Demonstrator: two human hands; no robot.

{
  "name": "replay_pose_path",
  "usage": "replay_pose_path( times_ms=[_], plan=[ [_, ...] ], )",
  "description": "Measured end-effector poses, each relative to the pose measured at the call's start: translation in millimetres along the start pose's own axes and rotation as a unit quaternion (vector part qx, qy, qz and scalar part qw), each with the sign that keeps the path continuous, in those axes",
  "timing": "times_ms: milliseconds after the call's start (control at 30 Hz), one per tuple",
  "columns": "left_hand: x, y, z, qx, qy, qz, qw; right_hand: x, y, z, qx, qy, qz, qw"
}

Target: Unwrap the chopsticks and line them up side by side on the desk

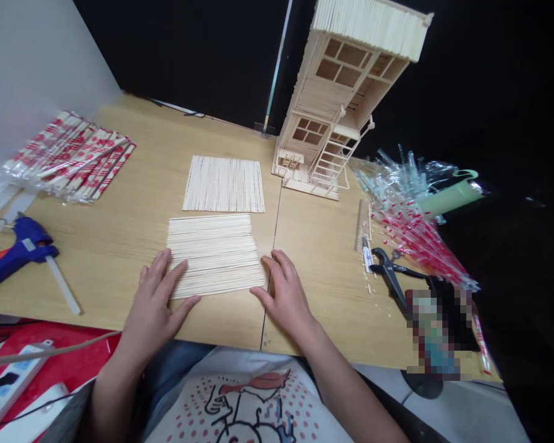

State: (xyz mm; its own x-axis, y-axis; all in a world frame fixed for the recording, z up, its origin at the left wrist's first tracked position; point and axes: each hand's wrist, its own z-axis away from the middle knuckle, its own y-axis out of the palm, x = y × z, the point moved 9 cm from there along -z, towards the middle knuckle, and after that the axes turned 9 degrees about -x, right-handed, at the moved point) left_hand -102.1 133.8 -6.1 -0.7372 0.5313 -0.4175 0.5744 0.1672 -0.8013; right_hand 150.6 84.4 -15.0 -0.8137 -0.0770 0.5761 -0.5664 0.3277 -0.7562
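A panel of thin wooden sticks [215,255], laid side by side lengthwise, lies flat on the wooden table [133,154]. My left hand [157,298] rests at its left edge, fingers apart, fingertips touching the sticks. At the right edge, my right hand [284,292] has its fingers spread, with fingertips against or close to the stick ends. Neither hand grips anything. Just beyond lies a second stick panel [224,184], its sticks running away from me.
A tall wooden stick house [337,92] stands at the back. Wrapped sticks [74,157] and a blue glue gun [25,246] lie left. On the right are pliers [390,274], a ruler [361,224], a green cup [450,198] and red-and-clear plastic wrappers [420,240].
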Motion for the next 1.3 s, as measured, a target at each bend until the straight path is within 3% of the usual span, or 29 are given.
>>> replay_pose_path(
  times_ms=[233, 533, 967, 1300],
  plan=[
    [-5, -0.3, 1, 0.000, 0.023, -0.020, 1.000, -1, 1, 0, 0.006, 0.000, -0.008, 1.000],
    [-17, 14.4, 2, 0.046, 0.046, -0.091, 0.994, 5, 7, 1, 0.033, -0.023, 0.031, 0.999],
    [-34, 23.6, 4, 0.056, 0.089, -0.110, 0.988, 16, 14, 2, 0.050, -0.060, 0.062, 0.995],
    [-35, 21.3, 4, 0.053, 0.092, -0.104, 0.989, 19, 15, 2, 0.054, -0.069, 0.068, 0.994]
  ],
)
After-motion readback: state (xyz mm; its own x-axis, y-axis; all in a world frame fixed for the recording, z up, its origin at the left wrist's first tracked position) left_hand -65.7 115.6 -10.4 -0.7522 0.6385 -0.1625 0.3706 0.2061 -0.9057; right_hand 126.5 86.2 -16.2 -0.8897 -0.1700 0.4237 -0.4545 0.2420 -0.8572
